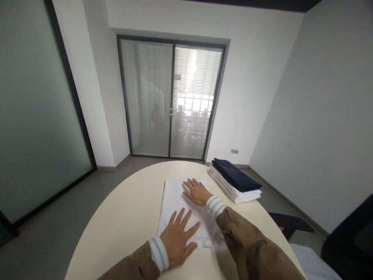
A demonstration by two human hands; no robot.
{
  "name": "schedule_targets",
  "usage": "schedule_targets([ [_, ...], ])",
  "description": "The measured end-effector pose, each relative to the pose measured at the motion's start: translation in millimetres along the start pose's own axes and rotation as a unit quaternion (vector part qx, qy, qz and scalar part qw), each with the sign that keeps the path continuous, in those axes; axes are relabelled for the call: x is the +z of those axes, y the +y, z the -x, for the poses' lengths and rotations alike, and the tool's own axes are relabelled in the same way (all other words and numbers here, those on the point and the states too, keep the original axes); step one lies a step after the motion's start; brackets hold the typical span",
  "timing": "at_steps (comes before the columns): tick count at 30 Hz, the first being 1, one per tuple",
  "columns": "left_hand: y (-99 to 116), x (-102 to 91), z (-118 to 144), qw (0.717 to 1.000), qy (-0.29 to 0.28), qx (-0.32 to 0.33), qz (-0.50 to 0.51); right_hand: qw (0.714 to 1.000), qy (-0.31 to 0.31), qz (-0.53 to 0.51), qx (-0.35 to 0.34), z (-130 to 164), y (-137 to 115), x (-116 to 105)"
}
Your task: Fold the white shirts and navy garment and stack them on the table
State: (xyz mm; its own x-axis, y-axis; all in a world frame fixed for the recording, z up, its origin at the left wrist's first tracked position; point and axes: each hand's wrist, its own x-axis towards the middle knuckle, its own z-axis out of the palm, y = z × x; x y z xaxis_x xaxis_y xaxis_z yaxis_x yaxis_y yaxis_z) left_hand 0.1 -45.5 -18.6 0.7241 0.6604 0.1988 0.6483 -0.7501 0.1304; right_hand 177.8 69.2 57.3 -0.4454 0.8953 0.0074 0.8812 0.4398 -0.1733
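A folded white cloth (174, 197) lies flat on the round cream table (122, 217) in front of me. On its near left part rests my left hand (176, 238), palm down with the fingers spread. Farther up the cloth, toward its right side, my right hand (197, 191) also lies flat with its fingers apart. Neither hand grips anything. The right forearm hides part of the cloth's right edge.
On the table's right side stands a stack of folded white cloths (224, 184) topped by a folded dark navy cloth (234, 174). A black chair (354, 237) is at the lower right, with white fabric (311, 260) beside it. Glass doors with blinds (171, 97) are beyond the table.
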Motion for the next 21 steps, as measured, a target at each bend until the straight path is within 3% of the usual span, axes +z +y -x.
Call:
schedule_targets([
  [3,4.3,3.3,2.6,1.000,-0.005,-0.006,0.018,0.999,-0.020,-0.003,0.030,-16.0,7.3,23.9],
  [7,4.2,10.2,3.9,0.999,-0.005,-0.015,0.050,0.999,0.021,-0.014,0.038,-17.1,15.4,52.0],
  [10,1.8,14.3,2.3,0.998,-0.010,-0.019,0.059,0.996,0.078,-0.015,0.050,-15.9,16.8,58.3],
  [14,2.2,16.5,3.3,0.998,-0.014,-0.020,0.052,0.982,0.146,0.019,0.122,-15.9,14.2,55.5],
  [17,4.5,9.5,6.7,0.997,-0.037,-0.017,0.066,0.985,0.109,0.012,0.137,-9.0,13.4,51.6],
  [21,-4.8,-19.6,2.3,0.985,-0.033,0.022,0.168,0.994,0.033,-0.026,0.101,16.3,17.6,42.7],
])
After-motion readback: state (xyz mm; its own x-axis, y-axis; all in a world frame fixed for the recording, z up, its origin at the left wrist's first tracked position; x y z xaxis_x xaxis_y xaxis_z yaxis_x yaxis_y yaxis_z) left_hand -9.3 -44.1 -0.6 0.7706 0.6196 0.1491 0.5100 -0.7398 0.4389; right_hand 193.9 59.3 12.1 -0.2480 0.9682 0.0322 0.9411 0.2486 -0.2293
